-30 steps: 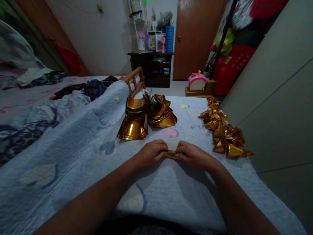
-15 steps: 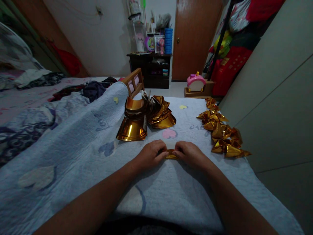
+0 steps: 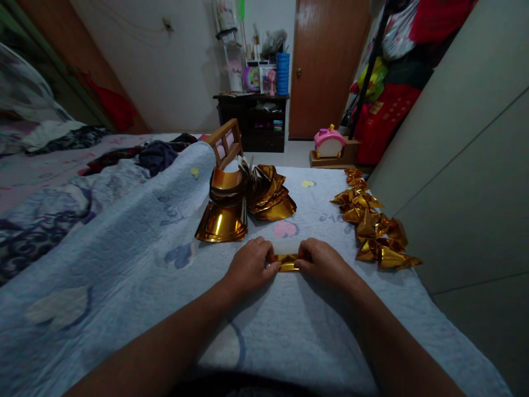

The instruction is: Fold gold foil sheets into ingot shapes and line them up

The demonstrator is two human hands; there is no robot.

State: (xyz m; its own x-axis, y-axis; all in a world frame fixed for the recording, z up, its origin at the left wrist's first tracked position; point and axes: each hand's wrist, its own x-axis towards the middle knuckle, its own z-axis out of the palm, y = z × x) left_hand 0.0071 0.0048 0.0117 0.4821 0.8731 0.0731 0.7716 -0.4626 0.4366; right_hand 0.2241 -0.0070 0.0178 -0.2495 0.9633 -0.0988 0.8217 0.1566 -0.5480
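Observation:
A small folded strip of gold foil paper [image 3: 288, 263] is stretched between my two hands, low over the blue quilted cover [image 3: 285, 325]. My left hand [image 3: 253, 260] pinches its left end between thumb and fingers. At the right end, my right hand [image 3: 321, 260] grips it the same way. Just beyond my left hand lies a fanned stack of gold foil sheets [image 3: 223, 220], with a second fan [image 3: 273, 198] spread beside it. To the right, a row of folded gold foil pieces [image 3: 372, 223] with pointed ends runs along the cover's edge.
A wooden frame [image 3: 226, 142] stands behind the stacks. Beyond the far edge are a pink toy-like case [image 3: 329, 143] and a dark cabinet [image 3: 252, 124]. A pale panel [image 3: 467, 182] rises along the right side. Crumpled clothes and bedding [image 3: 157, 154] lie at the left.
My hands have moved slightly apart, so more of the folded gold strip shows between them. The view has shifted a little; the stacks and folded pieces stay in place.

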